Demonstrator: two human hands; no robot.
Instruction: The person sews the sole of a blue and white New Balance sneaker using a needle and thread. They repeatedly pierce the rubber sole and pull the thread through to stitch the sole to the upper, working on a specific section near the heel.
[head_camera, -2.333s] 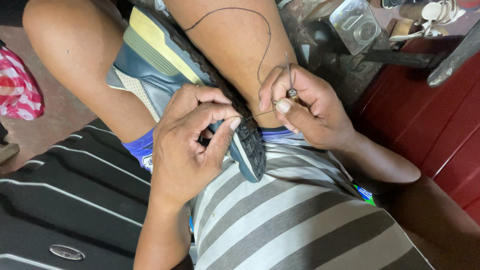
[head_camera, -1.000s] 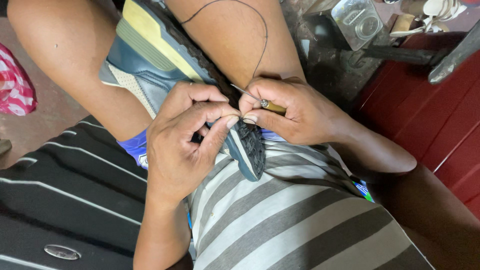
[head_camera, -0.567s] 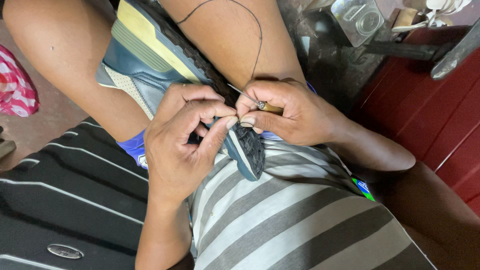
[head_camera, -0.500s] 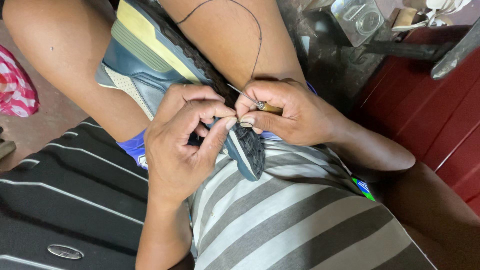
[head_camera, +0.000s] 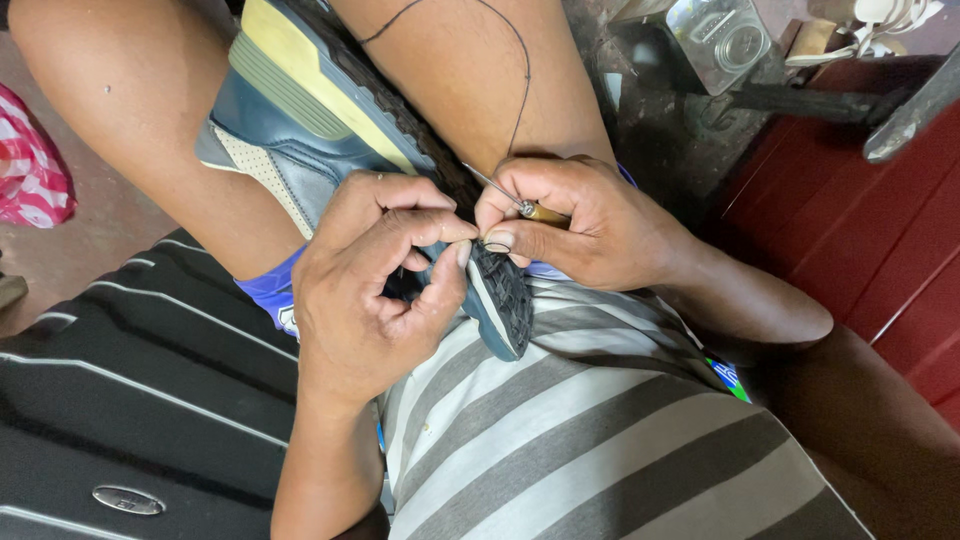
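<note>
Hands (head_camera: 375, 290) (head_camera: 580, 225) stitching shoe (head_camera: 330, 130) sole with awl (head_camera: 520, 205).

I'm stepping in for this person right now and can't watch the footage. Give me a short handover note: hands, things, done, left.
Left hand: pinches the toe edge of the blue and grey sports shoe with yellow midsole, which lies between the knees, black tread up.
Right hand: grips the wooden-handled metal stitching awl, its needle at the sole edge.
Thin black thread: loops up over the thigh from the right hand.
Done: stitches are too small to tell.
Left: judging by the grip, stitching along the sole edge seems unfinished.
</note>
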